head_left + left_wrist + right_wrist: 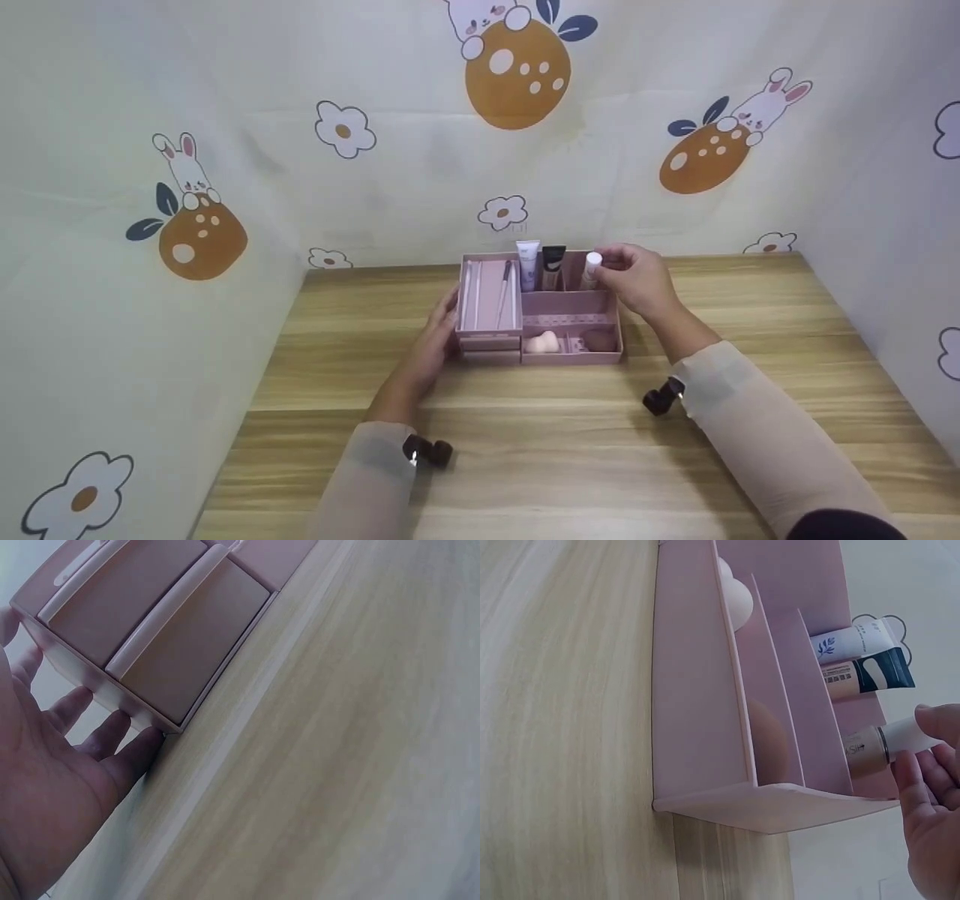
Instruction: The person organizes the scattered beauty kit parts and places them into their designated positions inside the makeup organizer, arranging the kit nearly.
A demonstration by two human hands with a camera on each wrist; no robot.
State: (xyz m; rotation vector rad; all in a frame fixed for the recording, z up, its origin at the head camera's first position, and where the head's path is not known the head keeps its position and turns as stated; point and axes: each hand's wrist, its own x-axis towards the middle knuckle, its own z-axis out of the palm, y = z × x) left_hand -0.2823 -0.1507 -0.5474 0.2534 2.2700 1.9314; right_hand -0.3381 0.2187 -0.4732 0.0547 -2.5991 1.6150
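A pink desktop organizer (pixel 571 358) stands on the wooden table. My right hand (pixel 640 281) pinches the white cap of a small foundation bottle (pixel 866 751), upright in the back right compartment. A white tube (pixel 528 268) and a black-capped tube (pixel 553 268) stand to its left in the back row. Against the organizer's left side, my left hand (pixel 64 757) rests with extended fingertips, beside two drawers (pixel 191 634). In front lie a pale makeup sponge (pixel 542 343) and a brown sponge (pixel 769 742). Thin brushes (pixel 504 292) lie in the top left tray.
The wooden table (pixel 525 450) runs in front of the organizer and to both sides. Behind it hangs a pale cloth (pixel 412 187) printed with rabbits, oranges and flowers, and similar cloth closes off the left and right. Small dark cameras (pixel 431 451) sit on both wrists.
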